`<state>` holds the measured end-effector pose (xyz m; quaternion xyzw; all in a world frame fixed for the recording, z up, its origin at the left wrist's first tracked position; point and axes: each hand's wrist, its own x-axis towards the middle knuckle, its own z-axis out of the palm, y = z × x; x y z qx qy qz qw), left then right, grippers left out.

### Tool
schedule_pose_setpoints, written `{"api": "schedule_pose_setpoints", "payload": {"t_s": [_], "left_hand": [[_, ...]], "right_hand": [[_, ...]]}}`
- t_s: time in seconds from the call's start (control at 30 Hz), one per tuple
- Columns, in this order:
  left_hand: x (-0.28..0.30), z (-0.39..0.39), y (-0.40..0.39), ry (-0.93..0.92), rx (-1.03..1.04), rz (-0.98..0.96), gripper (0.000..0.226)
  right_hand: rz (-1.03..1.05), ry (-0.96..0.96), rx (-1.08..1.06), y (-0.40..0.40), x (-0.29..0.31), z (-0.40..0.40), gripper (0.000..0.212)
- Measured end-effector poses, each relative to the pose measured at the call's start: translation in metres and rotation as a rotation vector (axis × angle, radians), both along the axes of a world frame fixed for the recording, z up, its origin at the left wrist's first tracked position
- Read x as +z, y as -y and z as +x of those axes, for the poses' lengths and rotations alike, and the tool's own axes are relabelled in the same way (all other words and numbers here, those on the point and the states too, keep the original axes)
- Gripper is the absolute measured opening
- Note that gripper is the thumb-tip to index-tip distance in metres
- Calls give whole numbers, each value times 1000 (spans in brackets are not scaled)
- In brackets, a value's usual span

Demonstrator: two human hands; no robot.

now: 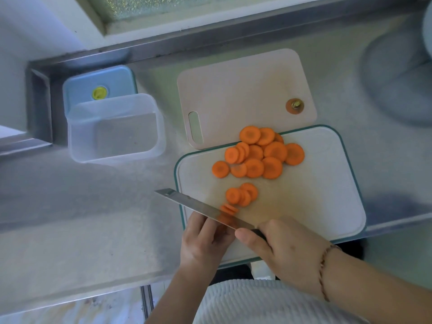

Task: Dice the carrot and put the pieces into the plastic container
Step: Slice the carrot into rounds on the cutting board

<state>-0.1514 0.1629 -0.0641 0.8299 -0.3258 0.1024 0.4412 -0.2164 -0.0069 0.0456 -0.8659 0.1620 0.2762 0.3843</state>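
A person slices a carrot on a white, teal-rimmed cutting board (315, 183) set on a stainless-steel worktop (81, 206), seen from above. The right hand (280, 249) has its grip clamped round the dark handle of a knife (203, 210), thumb lying forward along the handle toward the blade, which angles up and to the left, its tip reaching past the board's left edge. The left hand (203, 239) sits just behind the blade at the board's near left corner, fingers curled onto what remains of the carrot (223, 218); that piece is mostly hidden by blade and fingers, so its grip can only be read as closed on the stub. Freshly cut rounds stand on edge against the far face of the blade, a small cluster of slices (242, 195) lies just beyond them, and a larger heap of carrot rounds (259, 155) is piled near the board's far edge. A second, pale pink board (233, 90) lies beyond, partly overlapping the white one, with the carrot's stem end (294, 105) resting on it. Well to the left stands the clear plastic container (115, 129), with no carrot in it, and its blue lid (112, 80) lies behind it. A bracelet (323, 265) circles the right wrist.
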Motion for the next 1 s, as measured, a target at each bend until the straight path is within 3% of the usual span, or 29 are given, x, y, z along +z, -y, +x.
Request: {"api": "schedule_pose_setpoints", "payload": {"t_s": [0.17,0.27,0.47,0.57,0.73,0.87,1.0], "left_hand": [[-2,0,1,15,-18,-11,28],[1,0,2,25,-11,22,10],[1,-4,-6,-64,25,20,31],[1,-3,-5,-48,40,16,16],[-1,-3,-9,-69,-23,53,43],[-2,-1,-8,-50,-32,54,46],[-1,-2,-8,-25,-34,5,29]], "right_hand": [[13,45,-17,-7,-19,23,84],[-16,117,17,-19,-29,42,78],[24,154,-19,-15,-10,26,55],[26,117,-14,-10,-3,7,70],[-1,12,8,-3,5,-3,74],[1,-45,11,-2,5,2,70],[-70,81,15,-9,-18,21,79]]}}
